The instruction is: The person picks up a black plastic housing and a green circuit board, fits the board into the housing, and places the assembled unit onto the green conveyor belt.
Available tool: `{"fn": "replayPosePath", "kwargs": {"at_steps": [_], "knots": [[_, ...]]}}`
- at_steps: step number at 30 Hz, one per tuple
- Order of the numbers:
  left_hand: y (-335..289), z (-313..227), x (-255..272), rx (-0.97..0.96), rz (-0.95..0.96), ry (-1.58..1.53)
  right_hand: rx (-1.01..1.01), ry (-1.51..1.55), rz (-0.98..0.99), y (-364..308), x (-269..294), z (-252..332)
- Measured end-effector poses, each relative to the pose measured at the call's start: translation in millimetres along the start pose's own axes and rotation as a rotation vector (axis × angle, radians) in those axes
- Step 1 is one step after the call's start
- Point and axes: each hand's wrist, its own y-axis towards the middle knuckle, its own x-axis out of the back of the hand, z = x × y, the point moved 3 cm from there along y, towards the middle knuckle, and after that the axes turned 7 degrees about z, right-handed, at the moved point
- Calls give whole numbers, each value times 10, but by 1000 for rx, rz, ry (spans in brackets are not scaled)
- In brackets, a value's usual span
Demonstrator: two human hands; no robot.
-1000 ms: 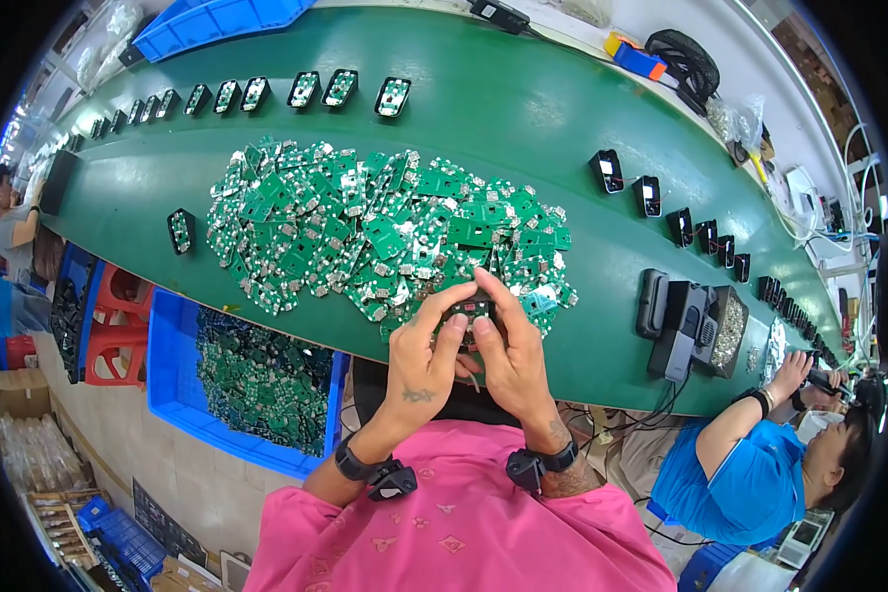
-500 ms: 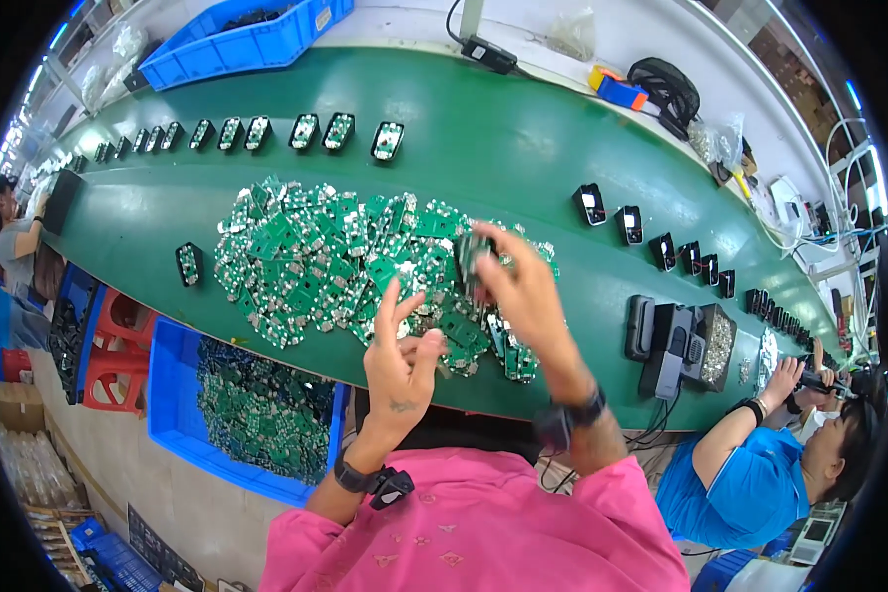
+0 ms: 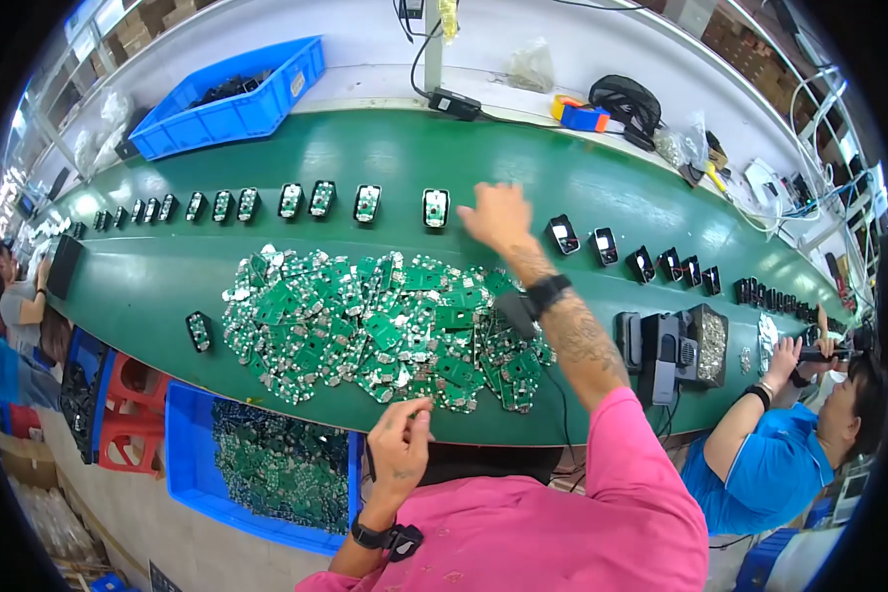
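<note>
Housing, black and fitted with a green circuit board, now stands on the table at the right end of your row of filled housings; half a second ago your right hand held one over the circuit-board pile. The row is thus longer by one. Your right fingers, spread with nothing visible in them, lie just beside it; the palm is hidden. Your left hand curls near the front edge; whether its fingers pinch anything, you cannot tell.
</note>
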Motion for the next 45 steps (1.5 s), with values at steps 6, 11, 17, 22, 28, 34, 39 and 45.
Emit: {"fn": "replayPosePath", "kwargs": {"at_steps": [6,11,17,22,28,34,39,45], "knots": [[72,-52,-70,-48,55,4,-82,-371,62,-288,362,-1347],[152,-236,-292,-123,208,-57,-9,70,145,-831,598,-1083],[208,-393,-514,-271,264,180,357,569,318,-2457,617,-166],[74,-180,-401,160,346,-240,321,654,170,-2594,582,-341],[132,-125,-310,154,296,-522,287,272,82,-2503,267,-725],[101,-74,-317,292,217,-548,382,185,-147,-2533,98,-818],[113,-82,-309,203,125,-272,172,663,-130,-2635,317,-851],[187,-293,-388,91,142,-148,-138,1700,637,-2838,86,-468]]}}
